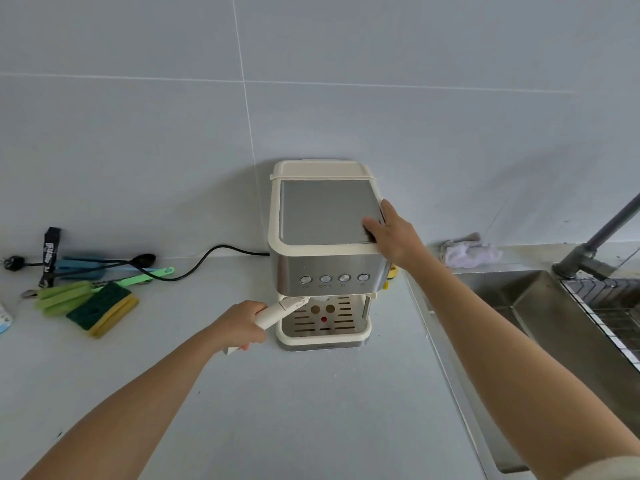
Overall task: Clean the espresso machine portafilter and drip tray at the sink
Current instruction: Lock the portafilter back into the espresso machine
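Head view looks down on a grey worktop (311,410) against a tiled wall. At the far left lie a plug (11,263), a black strap (51,249), a black spoon (143,260) and some blue and green tools that I cannot name. Just in front of them are a green brush (62,296) and a green and yellow sponge (104,309), which touch each other. A black cable (207,256) runs from this group to the back of the machine (325,216).

The left hand (239,327) grips the cream handle of the portafilter (281,309), with its fingers curled tight around it. The handle points to the front left, and its head sits under the front of the machine, mostly hidden. The machine stands near the wall, with four round buttons on its steel front. The drip tray (343,321) is in place at the base of the machine, with a slotted cover and a red dot in the middle.

The right hand (394,233) holds the top right corner of the machine, thumb on the metal top and the fingers bent down over the side. To the right, a crumpled cloth (467,252) lies by the wall. The steel sink (519,306) is well apart from the machine, with a tap (595,244) and a wire rack (616,306) over it.
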Tool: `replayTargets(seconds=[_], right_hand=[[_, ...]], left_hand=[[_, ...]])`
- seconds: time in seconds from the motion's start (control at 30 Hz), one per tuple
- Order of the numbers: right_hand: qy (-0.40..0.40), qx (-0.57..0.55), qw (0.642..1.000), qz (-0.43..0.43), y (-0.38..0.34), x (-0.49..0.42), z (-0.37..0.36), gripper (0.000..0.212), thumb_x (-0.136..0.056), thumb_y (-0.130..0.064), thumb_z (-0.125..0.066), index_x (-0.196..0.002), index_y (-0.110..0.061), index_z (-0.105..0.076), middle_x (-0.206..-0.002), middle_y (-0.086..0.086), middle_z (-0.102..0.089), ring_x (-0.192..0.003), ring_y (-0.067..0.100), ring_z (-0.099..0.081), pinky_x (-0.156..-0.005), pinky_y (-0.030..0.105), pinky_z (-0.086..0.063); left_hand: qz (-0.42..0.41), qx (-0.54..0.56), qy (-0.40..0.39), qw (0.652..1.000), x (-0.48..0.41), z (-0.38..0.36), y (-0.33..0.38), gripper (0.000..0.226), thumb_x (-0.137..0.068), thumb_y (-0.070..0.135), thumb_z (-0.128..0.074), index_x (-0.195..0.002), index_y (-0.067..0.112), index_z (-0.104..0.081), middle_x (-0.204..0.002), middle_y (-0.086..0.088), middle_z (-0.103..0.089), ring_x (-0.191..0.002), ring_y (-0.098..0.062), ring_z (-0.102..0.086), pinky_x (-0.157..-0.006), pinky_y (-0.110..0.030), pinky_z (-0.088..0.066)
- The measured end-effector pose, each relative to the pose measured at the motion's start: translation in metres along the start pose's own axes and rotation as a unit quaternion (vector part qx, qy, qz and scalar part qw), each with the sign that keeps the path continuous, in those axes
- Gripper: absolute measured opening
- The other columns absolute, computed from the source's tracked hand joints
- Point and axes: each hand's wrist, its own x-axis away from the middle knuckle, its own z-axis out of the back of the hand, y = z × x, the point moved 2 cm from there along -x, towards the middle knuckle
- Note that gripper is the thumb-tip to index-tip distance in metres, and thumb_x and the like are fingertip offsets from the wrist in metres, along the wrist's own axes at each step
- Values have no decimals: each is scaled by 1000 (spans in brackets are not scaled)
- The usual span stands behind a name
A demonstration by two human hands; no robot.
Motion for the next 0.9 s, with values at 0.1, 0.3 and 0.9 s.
replayTargets(seconds=[0.1,0.3,0.9], right_hand=[[-5,13,1000,5,1,0,0,17,-93,-26,-41,-96,-11,-34,-100,15,-52,-87,28,-46,-72,32,-34],[-10,17,1000,14,3,-5,0,16,-94,-27,-40,-95,-13,-31,-96,12,-49,-86,27,-44,-72,32,-32],[-15,23,999,24,7,-10,-1,18,-95,-30,-38,-97,-16,-27,-94,10,-46,-86,26,-42,-73,32,-31]], left_hand=[[-4,5,1,1000,-6,2,3,18,-74,1,-57,-75,15,-46,-69,0,-46,-46,-15,-44,-43,-19,-35],[-5,19,5,1000,-17,3,4,16,-73,0,-56,-88,3,-52,-71,-3,-47,-46,-17,-43,-45,-20,-35],[-30,43,-35,998,-28,17,6,22,-72,-2,-60,-72,18,-52,-69,-2,-47,-50,-17,-43,-47,-21,-35]])
